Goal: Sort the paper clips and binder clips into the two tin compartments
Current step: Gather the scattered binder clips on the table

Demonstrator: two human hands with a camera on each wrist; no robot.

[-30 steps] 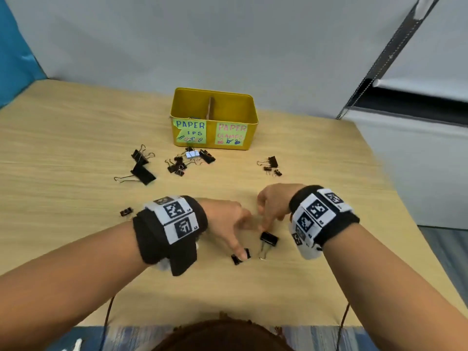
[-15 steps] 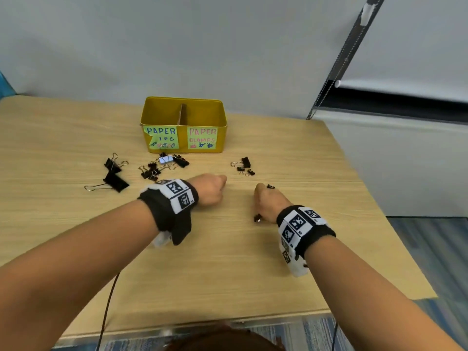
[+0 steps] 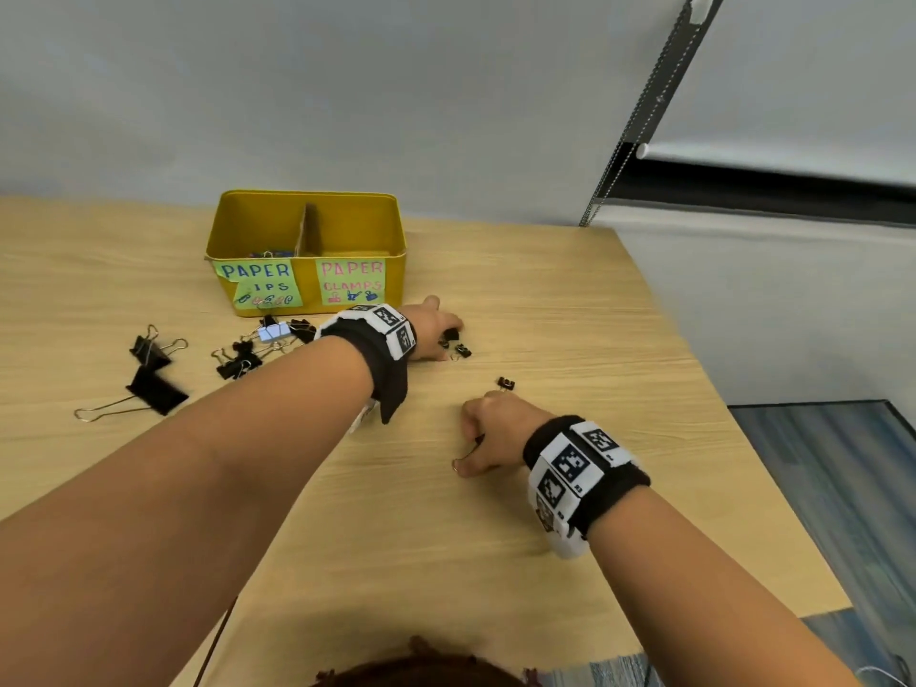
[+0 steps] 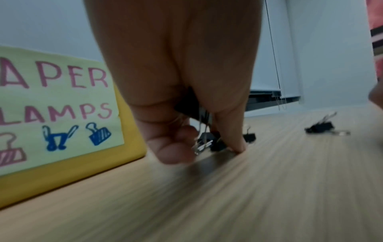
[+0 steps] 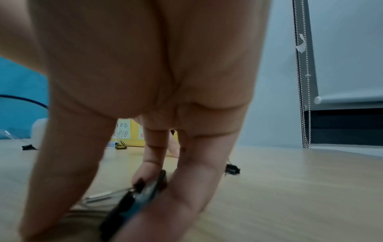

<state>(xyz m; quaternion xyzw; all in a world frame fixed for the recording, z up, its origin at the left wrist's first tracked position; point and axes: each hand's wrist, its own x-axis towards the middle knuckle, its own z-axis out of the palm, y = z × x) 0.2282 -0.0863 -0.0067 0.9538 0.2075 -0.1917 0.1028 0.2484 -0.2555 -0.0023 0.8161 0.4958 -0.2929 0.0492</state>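
Note:
The yellow tin (image 3: 305, 225) stands at the back of the table, with a "PAPER CLIPS" note on its left half and a "PAPER CLAMPS" note (image 4: 56, 104) on its right half. Coloured paper clips (image 3: 267, 253) lie in the left compartment. My left hand (image 3: 446, 334) is right of the tin, curled round a black binder clip (image 4: 189, 106), with one fingertip down among small binder clips (image 3: 462, 349). My right hand (image 3: 476, 438) is nearer to me and pinches a black binder clip (image 5: 145, 188) low over the table. Another small clip (image 3: 505, 384) lies just beyond its knuckles.
Two large black binder clips (image 3: 156, 394) lie at the left, and a cluster of smaller ones (image 3: 240, 361) with a pale clip (image 3: 273, 332) sits in front of the tin. The table's right edge (image 3: 704, 369) runs close to my right hand. A blind chain (image 3: 639, 111) hangs at the back right.
My left hand has reached forward and right, from mid-table to the small clips beside the tin. My right hand has stayed put, still holding its clip. The view has tilted up.

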